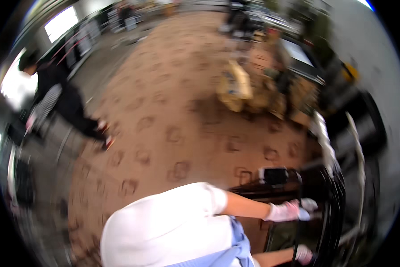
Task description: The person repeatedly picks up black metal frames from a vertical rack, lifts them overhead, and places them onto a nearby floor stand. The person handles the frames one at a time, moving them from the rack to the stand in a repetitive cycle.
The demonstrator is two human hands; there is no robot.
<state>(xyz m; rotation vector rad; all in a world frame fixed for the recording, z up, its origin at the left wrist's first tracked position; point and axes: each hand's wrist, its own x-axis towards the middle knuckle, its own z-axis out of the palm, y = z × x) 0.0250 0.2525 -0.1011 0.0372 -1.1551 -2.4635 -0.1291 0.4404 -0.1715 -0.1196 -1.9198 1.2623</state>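
Both hands are at the black rack point(337, 191), which is near the right edge of the brown rug point(164, 147), so the handling has begun, I think. Nothing that I can see looks finished, and I can't tell how much is left. The left hand point(290, 211), in a pink and white glove, reaches in among the bars. The right hand point(304, 254), gloved too, is by the rack's lower part. The fingers are too blurry: I can't tell how far open they are or if they have hold of anything. A small black box point(275, 176) is near the left hand. The rug has dark squares all over it. Brown bags point(235, 86) and a cardboard box point(303, 93) sit near its far right corner. Another person point(68, 98) in dark clothes is by its left edge. There is a bright window point(61, 24) far off and a gray wall point(373, 58) on the right.
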